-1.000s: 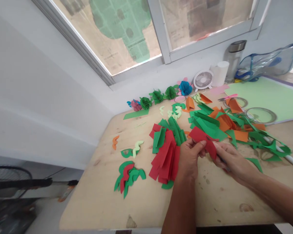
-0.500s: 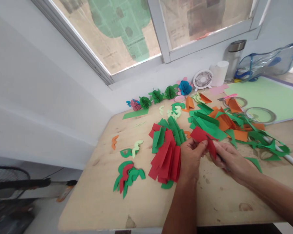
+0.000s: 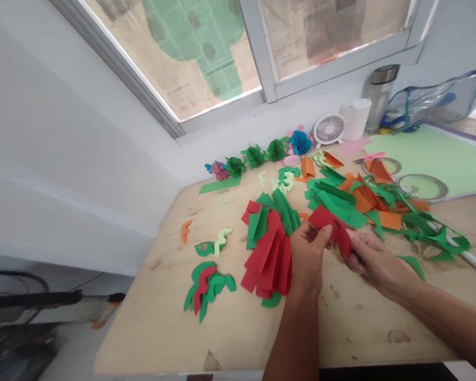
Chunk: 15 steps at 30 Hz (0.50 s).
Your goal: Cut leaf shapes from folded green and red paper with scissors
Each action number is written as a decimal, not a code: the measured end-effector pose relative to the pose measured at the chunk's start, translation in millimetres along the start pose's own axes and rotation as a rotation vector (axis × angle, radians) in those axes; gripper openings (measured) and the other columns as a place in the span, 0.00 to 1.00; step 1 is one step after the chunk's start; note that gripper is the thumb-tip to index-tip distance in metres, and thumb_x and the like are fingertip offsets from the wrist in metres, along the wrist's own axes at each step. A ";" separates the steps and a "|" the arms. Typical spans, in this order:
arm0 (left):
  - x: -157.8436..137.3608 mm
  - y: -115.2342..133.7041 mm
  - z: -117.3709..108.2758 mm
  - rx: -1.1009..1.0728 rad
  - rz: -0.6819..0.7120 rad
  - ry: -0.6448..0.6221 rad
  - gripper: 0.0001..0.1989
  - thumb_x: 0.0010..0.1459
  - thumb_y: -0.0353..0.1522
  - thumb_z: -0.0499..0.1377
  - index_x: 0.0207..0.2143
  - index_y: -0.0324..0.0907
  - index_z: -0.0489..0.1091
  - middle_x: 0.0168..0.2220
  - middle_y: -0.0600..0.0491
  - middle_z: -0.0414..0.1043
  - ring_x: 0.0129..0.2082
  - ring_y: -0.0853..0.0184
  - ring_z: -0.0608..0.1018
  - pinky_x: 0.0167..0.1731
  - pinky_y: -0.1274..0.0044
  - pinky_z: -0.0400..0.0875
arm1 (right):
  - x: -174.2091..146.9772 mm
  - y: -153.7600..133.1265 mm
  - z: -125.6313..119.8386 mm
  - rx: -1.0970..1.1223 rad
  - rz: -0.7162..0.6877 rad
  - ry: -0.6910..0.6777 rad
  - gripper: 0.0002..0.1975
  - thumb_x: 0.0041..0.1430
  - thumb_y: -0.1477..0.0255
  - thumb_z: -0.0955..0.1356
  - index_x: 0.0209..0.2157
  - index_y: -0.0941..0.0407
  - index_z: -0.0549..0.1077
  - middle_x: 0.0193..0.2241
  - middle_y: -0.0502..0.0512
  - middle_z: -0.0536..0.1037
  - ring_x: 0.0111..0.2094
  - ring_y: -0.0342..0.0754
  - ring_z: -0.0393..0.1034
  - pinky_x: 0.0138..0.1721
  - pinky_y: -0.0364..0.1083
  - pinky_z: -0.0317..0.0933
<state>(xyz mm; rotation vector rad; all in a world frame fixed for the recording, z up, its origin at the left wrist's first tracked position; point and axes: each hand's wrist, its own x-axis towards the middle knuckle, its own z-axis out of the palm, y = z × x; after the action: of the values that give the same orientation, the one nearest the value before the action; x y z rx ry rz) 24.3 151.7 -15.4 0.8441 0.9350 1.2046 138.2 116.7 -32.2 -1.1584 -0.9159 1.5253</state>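
A folded piece of red paper (image 3: pixel 325 216) is pinched between the thumb and fingers of my left hand (image 3: pixel 310 248). My right hand (image 3: pixel 376 259) is closed around a pair of scissors (image 3: pixel 337 224), of which a dark blade shows against the red paper; the handles are mostly hidden by my fingers. Part of the red paper curves down in front of my right fingertips. Beside my left forearm lies a fanned pile of folded red papers (image 3: pixel 264 259), with folded green papers (image 3: pixel 285 211) among and behind them.
Wavy cut-outs (image 3: pixel 208 288) in green and red lie at the left. Green and orange scraps (image 3: pixel 365 196) spread at the right, near tape rolls (image 3: pixel 422 188) and a white rod (image 3: pixel 474 262). Along the wall stand paper flowers (image 3: pixel 255 156), a small fan (image 3: pixel 330 129) and a bottle (image 3: pixel 381 98).
The red paper has turned a little, and its hanging part now looks wider and more rounded. My left hand has shifted slightly left. Things on the table have stayed put.
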 end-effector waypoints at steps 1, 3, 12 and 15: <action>-0.3 -0.1 0.1 0.000 -0.001 -0.002 0.08 0.45 0.34 0.64 0.22 0.38 0.72 0.17 0.57 0.66 0.19 0.73 0.66 0.25 0.78 0.60 | 0.1 0.0 0.1 0.007 -0.001 -0.005 0.24 0.55 0.50 0.65 0.18 0.55 0.62 0.13 0.43 0.55 0.16 0.39 0.41 0.17 0.42 0.35; -0.9 -0.4 0.7 0.000 -0.006 -0.003 0.06 0.46 0.33 0.64 0.23 0.38 0.72 0.16 0.56 0.66 0.19 0.73 0.67 0.25 0.78 0.61 | 0.4 0.2 -0.1 0.030 -0.002 -0.010 0.24 0.55 0.51 0.66 0.18 0.55 0.63 0.13 0.43 0.55 0.16 0.39 0.41 0.17 0.42 0.35; -0.9 -0.6 3.5 -0.023 -0.005 0.024 0.06 0.43 0.32 0.64 0.23 0.37 0.73 0.16 0.55 0.68 0.17 0.73 0.67 0.23 0.79 0.61 | -1.5 -2.3 1.0 0.127 0.029 -0.044 0.21 0.56 0.53 0.66 0.22 0.56 0.67 0.15 0.43 0.55 0.16 0.38 0.40 0.17 0.42 0.33; -1.4 0.8 4.5 -0.020 -0.005 0.031 0.05 0.43 0.31 0.64 0.22 0.37 0.72 0.15 0.56 0.67 0.17 0.74 0.66 0.22 0.80 0.61 | -2.4 -3.5 1.8 0.141 0.033 -0.049 0.22 0.57 0.55 0.67 0.18 0.56 0.63 0.14 0.44 0.55 0.16 0.38 0.41 0.18 0.42 0.34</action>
<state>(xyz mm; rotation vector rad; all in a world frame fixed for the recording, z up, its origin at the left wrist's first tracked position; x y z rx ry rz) 28.0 150.3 -12.8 0.8090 0.9478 1.2241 137.6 115.2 -27.9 -1.0436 -0.8109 1.6241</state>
